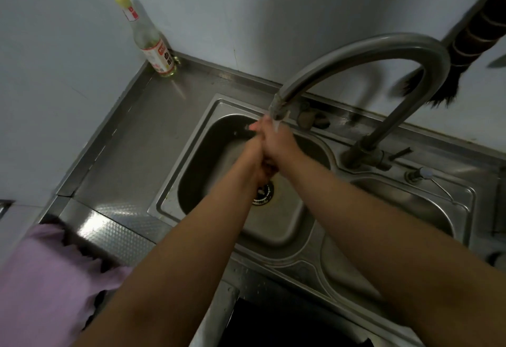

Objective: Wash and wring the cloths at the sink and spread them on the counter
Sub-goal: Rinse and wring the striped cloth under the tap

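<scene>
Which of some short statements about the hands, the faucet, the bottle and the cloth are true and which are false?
1. Both hands are together under the faucet spout. True: left hand and right hand touch there.
2. The bottle lies inside the sink basin. False: it stands on the counter, in the far left corner.
3. A purple cloth is at the lower left. True.
4. The hands hold that purple cloth. False: it is apart from them.
5. The sink has one basin. False: a second basin is at the right.

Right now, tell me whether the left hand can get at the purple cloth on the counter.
Probably yes: the purple cloth lies uncovered on the left counter, beside the left forearm. But the left hand is pressed against the right hand under the tap.
</scene>
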Available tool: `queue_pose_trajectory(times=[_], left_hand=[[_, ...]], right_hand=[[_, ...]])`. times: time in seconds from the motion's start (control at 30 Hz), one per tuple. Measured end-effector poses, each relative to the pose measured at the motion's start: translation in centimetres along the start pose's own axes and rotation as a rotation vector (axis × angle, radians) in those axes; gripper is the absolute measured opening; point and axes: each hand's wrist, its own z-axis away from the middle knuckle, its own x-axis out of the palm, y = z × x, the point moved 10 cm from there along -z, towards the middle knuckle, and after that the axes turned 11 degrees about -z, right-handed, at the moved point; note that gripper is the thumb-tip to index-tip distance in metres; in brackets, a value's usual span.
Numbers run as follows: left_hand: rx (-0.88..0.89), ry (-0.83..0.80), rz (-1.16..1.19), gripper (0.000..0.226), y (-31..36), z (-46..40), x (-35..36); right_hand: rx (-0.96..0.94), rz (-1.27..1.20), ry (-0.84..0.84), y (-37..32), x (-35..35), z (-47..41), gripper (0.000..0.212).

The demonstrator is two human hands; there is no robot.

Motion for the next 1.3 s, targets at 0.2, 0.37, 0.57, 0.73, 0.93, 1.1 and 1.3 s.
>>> queue_pose_trajectory(times=[0.2,0.37,0.57,0.73,0.93,1.1,1.3], left_hand=[[-0.027,-0.289,-0.197,0.033,0.2,0.8,-0.6],[0.019,-0.393,-0.477,0.064,0.7,0.3,-4.3],[0.147,-0.293,0.079,0.027,2.9,-1.8,-4.7],[0.25,-0.121,0.298,0.024,4.1,-1.9,-5.1],[0.391,-0.086,0.156,0.026,6.6,-0.5,-4.0],[0.403,-0.064,-0.048,0.024,7.9,0.1,-3.1],[0.351,-0.023,0.129,0.025,8.2,0.7,-3.7]], right_hand=[[-0.012,0.263,0.045,-1.9,-4.7,-4.4,0.037],[-0.112,0.392,-0.041,-3.3,-6.1,-4.2,0.041],[0.103,-0.095,-0.161,-0.9,-5.4,-2.8,0.022],[0.187,-0.392,-0.224,1.5,-4.2,-2.1,0.026],[0.248,-0.341,0.003,5.1,-5.3,-2.4,0.026],[-0.116,0.048,-0.322,3.3,-1.7,-1.5,0.08],[-0.017,-0.037,-0.185,4.3,-1.8,-1.2,0.026]])
